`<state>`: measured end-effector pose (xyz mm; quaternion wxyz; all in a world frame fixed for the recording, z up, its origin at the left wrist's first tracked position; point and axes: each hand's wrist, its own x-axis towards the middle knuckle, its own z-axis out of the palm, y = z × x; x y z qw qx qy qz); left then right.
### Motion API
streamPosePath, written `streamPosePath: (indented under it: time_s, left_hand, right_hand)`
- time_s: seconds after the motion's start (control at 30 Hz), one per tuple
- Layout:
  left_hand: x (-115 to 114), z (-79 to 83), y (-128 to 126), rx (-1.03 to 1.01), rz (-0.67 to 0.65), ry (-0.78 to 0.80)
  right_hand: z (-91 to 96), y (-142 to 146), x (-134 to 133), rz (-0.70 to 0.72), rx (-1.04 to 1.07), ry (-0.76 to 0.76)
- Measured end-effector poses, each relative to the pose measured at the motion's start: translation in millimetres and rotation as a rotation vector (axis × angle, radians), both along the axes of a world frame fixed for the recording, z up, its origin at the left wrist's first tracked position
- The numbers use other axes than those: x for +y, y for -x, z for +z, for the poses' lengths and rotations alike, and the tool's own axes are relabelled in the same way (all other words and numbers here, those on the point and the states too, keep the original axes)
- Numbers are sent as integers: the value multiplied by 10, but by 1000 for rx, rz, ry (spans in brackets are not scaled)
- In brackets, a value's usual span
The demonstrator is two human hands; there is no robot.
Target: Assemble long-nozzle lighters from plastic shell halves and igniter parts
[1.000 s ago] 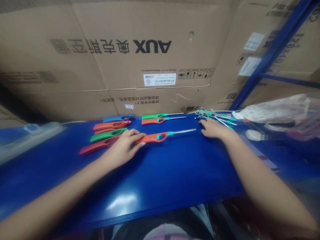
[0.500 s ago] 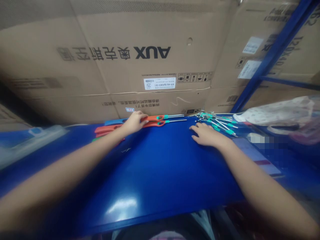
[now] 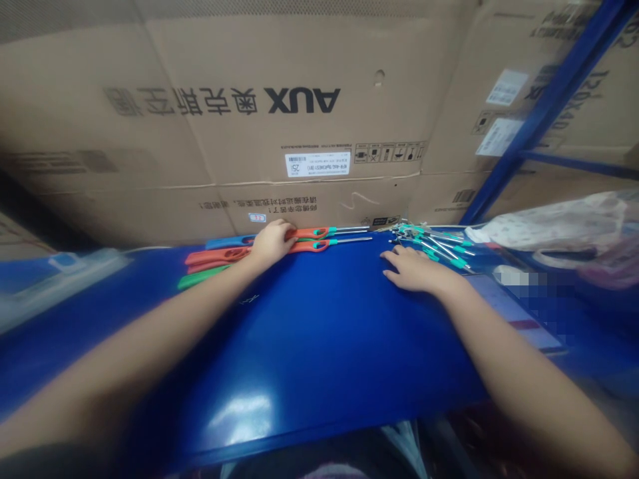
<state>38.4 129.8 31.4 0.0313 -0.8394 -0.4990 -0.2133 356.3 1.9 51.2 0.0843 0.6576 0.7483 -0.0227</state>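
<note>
My left hand lies over a bundle of stick lighters at the back of the table, its fingers curled round an orange stick lighter. Beside it are another orange lighter, a blue one and a green one; their metal tubes point right. My palm hides part of the handles. To the right, my right hand rests palm down on the table with fingers apart. Just beyond its fingertips is a pile of metal lighter tubes with green ends; no tube shows in that hand.
The blue table backs onto a tall cardboard carton. A blue metal post slants at the right. A tablet-like flat device and a white plastic bag lie on the right, a clear plastic container on the left.
The lighters behind my left wrist show slightly farther left, and more of the green one is visible. My left hand has hardly moved; my right hand stays beside the pile of tubes.
</note>
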Motion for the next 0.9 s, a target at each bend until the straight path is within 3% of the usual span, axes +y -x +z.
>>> streamPosePath:
  time_s: [0.23,0.43,0.67,0.8,0.9]
  left_hand:
    - [-60,5,-16,50,76,-85]
    - [-64,2,-36,94,41,-129]
    - [-224,66,-49,150,0,-134]
    - [-374,160,99,167,8,-110]
    - [-382,290,365,151,89,-101]
  right_hand:
    - [-3,11,5,-14,-6,23]
    - [-2,15,0,-2,8,16]
    - [-48,8,33,128,67,-80]
    - [-53,64,39,244,163,-88]
    - [-58,139,17,276,248,-31]
